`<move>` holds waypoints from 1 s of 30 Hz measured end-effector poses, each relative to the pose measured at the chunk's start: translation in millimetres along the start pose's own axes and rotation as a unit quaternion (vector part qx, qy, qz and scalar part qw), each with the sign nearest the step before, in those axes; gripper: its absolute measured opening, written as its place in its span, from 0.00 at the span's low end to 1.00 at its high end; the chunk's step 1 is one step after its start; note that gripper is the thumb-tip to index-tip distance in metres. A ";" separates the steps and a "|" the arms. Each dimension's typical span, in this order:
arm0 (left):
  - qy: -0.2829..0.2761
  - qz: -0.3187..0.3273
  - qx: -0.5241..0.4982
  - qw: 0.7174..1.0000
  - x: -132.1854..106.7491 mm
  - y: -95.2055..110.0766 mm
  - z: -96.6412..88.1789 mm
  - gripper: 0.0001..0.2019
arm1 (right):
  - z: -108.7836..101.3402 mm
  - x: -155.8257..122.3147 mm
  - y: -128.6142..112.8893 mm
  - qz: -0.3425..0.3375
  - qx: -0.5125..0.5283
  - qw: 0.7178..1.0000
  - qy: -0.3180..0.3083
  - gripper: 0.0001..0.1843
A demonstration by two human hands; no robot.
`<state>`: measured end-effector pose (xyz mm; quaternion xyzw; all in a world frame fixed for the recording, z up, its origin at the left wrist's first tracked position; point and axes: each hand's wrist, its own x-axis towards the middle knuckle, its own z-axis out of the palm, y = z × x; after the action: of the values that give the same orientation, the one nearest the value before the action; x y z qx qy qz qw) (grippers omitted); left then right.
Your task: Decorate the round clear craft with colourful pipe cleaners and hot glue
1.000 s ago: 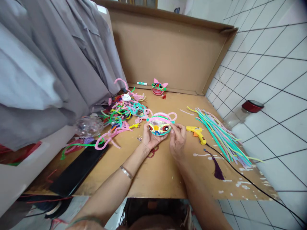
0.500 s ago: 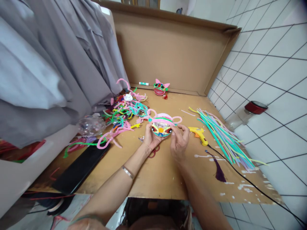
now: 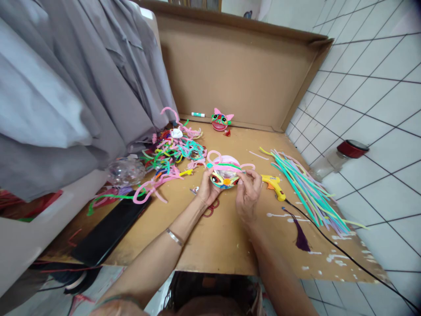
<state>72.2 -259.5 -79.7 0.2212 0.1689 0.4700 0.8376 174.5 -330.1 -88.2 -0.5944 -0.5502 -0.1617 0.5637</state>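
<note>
Setting: cardboard-covered bench with glue drips, a cardboard backboard behind it, white tiled wall on the right.
Held piece: painted ball, a round face with coloured eyes and pink and green pipe-cleaner loops on top. It is lifted just above the bench, between both hands.
Left hand: cupped around the ball's left side, fingers curled on it, silver bracelet on the wrist.
Right hand: thumb and fingertips pinched onto the ball's right edge by the pink loop, other fingers bent in.
Under left wrist: red scissor handles, partly hidden.
Just right of right hand: yellow glue gun lying flat, black cable running off toward the near right corner.
Near right hand, nearer side: purple tassel flat on the bench.
Farther right: bundle of straight pipe cleaners, teal, pink and yellow; past it a jar with red lid against the tiles.
Left of left hand: tangle of bent pipe cleaners; beyond that a clear ball and a black tray.
Beyond hands, at the backboard: finished cat-like face, white marker beside it.
Far left: grey cloth hanging over the bench edge.
</note>
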 end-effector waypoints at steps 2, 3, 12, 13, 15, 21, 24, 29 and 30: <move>0.000 0.005 0.004 1.000 -0.5 -0.3 0.7 0.20 | 0.0 0.0 1.4 0.002 0.006 1.000 0.000 0.16; 0.002 0.007 0.006 1.000 -0.8 -0.4 1.0 0.20 | -0.2 0.2 1.9 0.000 0.007 1.000 -0.001 0.16; 0.027 0.028 0.029 0.999 -1.3 -6.1 1.3 0.18 | -7.0 3.5 -3.7 -0.101 -0.031 0.994 -0.006 0.17; 0.026 0.036 0.032 0.999 -0.9 -7.0 0.3 0.18 | -7.0 3.5 -4.2 -0.109 -0.041 0.993 -0.012 0.17; 0.023 0.050 0.038 0.998 0.3 -8.7 -2.2 0.17 | -6.5 3.2 -4.5 -0.108 -0.052 0.993 -0.021 0.17; 0.022 0.090 0.062 0.994 -0.1 -10.1 -3.7 0.19 | -4.9 1.6 -2.9 -0.076 -0.032 0.996 -0.018 0.17; 0.010 0.109 0.070 0.992 -2.8 -9.9 -0.7 0.22 | -3.6 0.6 -2.0 -0.059 -0.015 0.998 -0.004 0.16; 0.016 0.118 0.062 0.991 -3.4 -11.3 0.2 0.25 | -3.0 0.2 -1.0 -0.041 -0.012 0.999 -0.007 0.16; 0.027 0.099 0.052 0.993 -3.3 -11.6 -0.3 0.26 | -3.5 0.5 -1.2 -0.042 -0.013 0.999 -0.007 0.16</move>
<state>78.7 -267.6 -85.8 0.2679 0.1930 0.5470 0.7693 175.1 -333.1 -86.0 -0.5793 -0.5763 -0.1885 0.5447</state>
